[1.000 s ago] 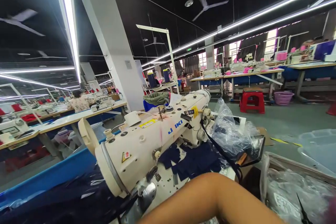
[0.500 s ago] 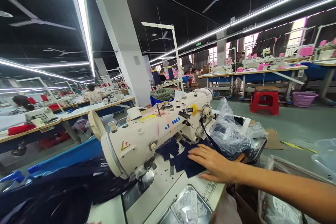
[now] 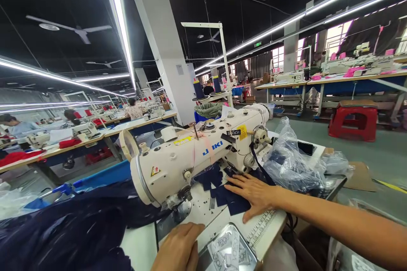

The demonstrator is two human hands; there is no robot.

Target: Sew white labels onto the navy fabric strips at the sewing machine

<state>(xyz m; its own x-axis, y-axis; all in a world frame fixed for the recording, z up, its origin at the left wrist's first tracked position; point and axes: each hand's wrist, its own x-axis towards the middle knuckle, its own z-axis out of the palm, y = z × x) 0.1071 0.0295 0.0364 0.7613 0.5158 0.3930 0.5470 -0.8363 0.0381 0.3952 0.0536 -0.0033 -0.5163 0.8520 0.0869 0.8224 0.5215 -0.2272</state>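
Note:
My right hand (image 3: 256,194) lies flat with fingers spread on navy fabric pieces (image 3: 235,204), on the bed of a white sewing machine (image 3: 203,148). My left hand (image 3: 181,243) is low in the middle, its fingers loosely curved and pointing right, thumb apart, nothing seen in it. Beside its fingertips sits a shallow metal tray (image 3: 212,258) holding printed white labels (image 3: 230,250). The needle area is left of the fabric pieces, above a metal plate (image 3: 182,211). Dark scraps dot the white bed.
Dark navy cloth (image 3: 79,224) heaps at the left. A clear plastic bag (image 3: 289,161) stands right of the machine head, near a black phone-like object (image 3: 305,148). A printed ruler strip (image 3: 263,226) runs along the table edge. A red stool (image 3: 352,120) stands on the floor.
My left hand has come into view from the bottom edge, up beside the label tray. My right hand has spread its fingers on the fabric pieces. The view has turned slightly left.

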